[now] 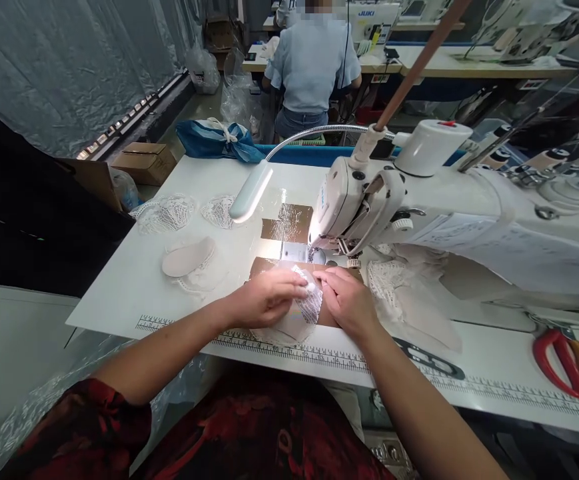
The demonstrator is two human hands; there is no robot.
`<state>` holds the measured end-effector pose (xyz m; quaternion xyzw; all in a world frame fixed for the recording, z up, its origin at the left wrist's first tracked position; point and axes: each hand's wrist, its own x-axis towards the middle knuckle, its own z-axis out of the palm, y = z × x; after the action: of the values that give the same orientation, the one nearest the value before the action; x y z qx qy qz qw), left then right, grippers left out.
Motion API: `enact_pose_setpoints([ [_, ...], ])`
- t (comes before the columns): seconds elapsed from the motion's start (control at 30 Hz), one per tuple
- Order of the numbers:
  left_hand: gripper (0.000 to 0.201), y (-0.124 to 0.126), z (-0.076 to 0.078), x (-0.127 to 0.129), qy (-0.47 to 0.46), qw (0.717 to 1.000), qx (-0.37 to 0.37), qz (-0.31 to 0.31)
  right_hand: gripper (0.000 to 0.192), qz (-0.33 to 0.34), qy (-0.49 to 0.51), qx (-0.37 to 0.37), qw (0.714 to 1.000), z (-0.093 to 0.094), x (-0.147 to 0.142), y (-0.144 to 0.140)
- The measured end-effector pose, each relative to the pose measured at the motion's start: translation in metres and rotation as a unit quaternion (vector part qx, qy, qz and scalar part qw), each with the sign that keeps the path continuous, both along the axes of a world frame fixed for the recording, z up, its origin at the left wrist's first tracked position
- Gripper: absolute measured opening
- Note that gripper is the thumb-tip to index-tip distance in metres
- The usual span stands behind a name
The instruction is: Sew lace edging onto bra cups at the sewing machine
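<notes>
Both hands (269,298) (345,300) on lace piece (309,303) before sewing machine (419,200)

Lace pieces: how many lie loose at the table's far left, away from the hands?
2: one lace piece nearest the left edge, another beside it under the lamp. More may be hidden behind the machine.

I see both forearms bare, no watch, rings or gloves. Left hand (269,298), right hand (346,300) bare too. Short sleeve at lower left of frame: dark red with black floral print. Same fabric over torso, bottom centre.
</notes>
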<state>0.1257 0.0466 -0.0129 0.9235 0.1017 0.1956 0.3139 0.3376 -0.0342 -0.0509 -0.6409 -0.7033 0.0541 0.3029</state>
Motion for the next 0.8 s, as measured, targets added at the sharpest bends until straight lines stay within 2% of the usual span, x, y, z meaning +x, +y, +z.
enact_pose_setpoints([
  [0.07, 0.032, -0.001, -0.004, 0.002, 0.017, 0.997, 0.039, 0.067, 0.032, -0.002, 0.004, 0.003, 1.000, 0.001, -0.001, 0.000],
  [0.1, 0.032, 0.000, -0.007, 0.005, 0.045, 0.994, 0.063, 0.076, 0.032, 0.001, 0.001, 0.003, 1.000, 0.001, -0.002, 0.001],
  [0.27, 0.040, 0.014, -0.018, 0.024, 0.134, 0.980, 0.146, 0.021, 0.039, 0.013, -0.118, -0.046, 0.992, 0.004, -0.003, 0.002],
  [0.4, 0.043, 0.019, -0.017, 0.030, 0.158, 0.971, 0.179, 0.029, 0.039, -0.011, -0.190, -0.078, 0.979, 0.006, -0.005, 0.004],
  [0.57, 0.040, 0.026, -0.016, 0.030, 0.146, 0.971, 0.185, 0.037, 0.042, -0.033, -0.200, -0.111, 0.973, 0.008, -0.008, 0.009],
  [0.7, 0.044, 0.039, -0.018, 0.030, 0.113, 0.981, 0.157, 0.010, 0.039, -0.046, -0.204, -0.117, 0.971, 0.009, -0.010, 0.014],
  [0.8, 0.044, 0.049, -0.019, 0.031, 0.116, 0.979, 0.169, -0.009, 0.038, -0.049, -0.205, -0.103, 0.972, 0.008, -0.010, 0.016],
])
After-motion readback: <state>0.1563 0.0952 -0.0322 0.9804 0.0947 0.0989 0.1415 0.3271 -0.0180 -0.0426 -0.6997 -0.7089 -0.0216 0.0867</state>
